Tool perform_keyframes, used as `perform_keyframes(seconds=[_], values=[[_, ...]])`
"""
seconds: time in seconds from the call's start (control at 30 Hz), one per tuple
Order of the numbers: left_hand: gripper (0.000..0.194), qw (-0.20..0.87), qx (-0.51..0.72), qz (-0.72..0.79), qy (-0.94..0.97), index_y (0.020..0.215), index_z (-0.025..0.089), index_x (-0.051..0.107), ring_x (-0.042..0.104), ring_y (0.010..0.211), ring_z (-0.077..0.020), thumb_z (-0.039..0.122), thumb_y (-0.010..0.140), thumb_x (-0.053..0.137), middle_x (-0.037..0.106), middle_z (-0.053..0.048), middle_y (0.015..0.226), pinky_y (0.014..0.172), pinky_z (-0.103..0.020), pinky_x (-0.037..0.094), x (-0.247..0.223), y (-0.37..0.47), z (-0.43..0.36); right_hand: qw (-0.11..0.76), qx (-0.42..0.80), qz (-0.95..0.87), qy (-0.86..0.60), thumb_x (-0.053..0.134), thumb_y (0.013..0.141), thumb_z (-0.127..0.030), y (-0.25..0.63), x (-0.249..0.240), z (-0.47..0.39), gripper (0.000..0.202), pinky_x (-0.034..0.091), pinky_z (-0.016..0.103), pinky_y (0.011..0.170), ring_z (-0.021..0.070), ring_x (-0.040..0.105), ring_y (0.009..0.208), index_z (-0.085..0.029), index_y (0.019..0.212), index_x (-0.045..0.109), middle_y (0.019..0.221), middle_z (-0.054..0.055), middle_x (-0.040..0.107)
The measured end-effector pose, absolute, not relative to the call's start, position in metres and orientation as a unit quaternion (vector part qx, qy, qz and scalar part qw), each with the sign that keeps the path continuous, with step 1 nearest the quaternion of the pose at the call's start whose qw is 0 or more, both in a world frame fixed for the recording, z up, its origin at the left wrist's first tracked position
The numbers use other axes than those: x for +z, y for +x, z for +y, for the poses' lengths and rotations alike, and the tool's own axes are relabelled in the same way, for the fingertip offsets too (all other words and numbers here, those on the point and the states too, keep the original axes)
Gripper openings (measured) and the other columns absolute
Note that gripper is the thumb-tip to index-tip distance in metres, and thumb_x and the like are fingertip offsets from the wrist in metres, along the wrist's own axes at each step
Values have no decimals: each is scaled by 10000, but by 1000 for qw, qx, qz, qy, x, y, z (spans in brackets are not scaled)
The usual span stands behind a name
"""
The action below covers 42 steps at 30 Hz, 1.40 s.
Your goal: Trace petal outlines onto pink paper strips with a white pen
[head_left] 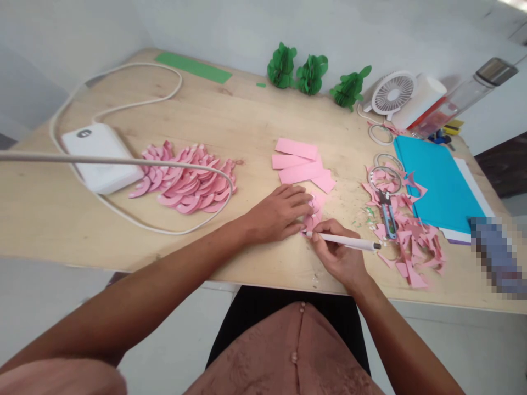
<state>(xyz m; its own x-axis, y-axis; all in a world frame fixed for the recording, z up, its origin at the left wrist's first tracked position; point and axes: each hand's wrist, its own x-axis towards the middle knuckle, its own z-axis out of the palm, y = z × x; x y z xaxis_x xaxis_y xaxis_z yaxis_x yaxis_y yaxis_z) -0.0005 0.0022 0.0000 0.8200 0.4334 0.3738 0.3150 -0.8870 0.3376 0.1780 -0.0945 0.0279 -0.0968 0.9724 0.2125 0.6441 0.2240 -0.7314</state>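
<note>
Spreading left of the grip, curved pink paper pieces (191, 192) lie heaped, a white cable (94, 159) looping across. The left hand (280, 214), fingers flat and loosely spread, touches a pink sheet (313, 218); the right hand (340, 255) pinches a slim white pen (348, 240), tip near it. Jagged scraps (415, 241) litter the right.

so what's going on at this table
A person's left hand rests on a pink piece on the table, while the right hand holds a pen, its tip by the piece's near edge. Pink strips lie just beyond, a pile of curved cutouts to the left, scraps to the right.
</note>
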Motion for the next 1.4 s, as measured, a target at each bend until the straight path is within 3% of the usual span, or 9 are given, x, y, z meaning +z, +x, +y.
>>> perform_keyframes(seconds=[0.53,1.4], values=[[227,137,220,201,945,1110,192,595,430,1276,-278,281,923,500,560,-99,1330,1092,-465,331,-2,-1,3,358,244,-689,-582,558,828,-215,180,24,-95,69,321,213,443,85,467,476,-195,770,590,607,-30,576],[236,148,217,204,943,1115,197,593,428,1282,-281,251,893,535,549,-98,1347,1088,-476,339,-2,-1,3,383,246,-656,-602,529,808,-206,180,21,-94,78,342,205,440,85,451,462,-199,732,546,570,-47,517]])
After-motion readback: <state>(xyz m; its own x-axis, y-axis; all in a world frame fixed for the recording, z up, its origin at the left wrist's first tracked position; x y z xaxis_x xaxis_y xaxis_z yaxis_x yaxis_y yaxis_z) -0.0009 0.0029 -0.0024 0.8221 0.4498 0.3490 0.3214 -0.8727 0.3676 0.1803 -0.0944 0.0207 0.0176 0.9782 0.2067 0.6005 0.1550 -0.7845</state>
